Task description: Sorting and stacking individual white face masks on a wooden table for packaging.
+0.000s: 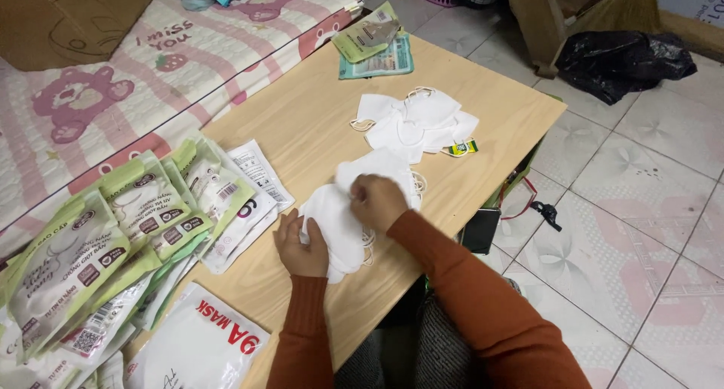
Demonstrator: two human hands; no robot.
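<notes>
A stack of white face masks [337, 217] lies on the wooden table [302, 117] in front of me. My left hand [299, 246] grips the stack's left edge. My right hand [377, 200] pinches the top mask near the stack's upper right. A second loose pile of white masks [418, 121] with ear loops lies farther back on the table. Both my sleeves are rust-orange.
Several green-and-white mask packets [128, 231] are heaped at the table's left. Two more packets [373, 46] lie at the far corner. A small green-yellow item [460, 148] sits by the far pile. A bed with pink bear bedding [90, 102] is left; a black bag [622, 61] lies on the tiled floor.
</notes>
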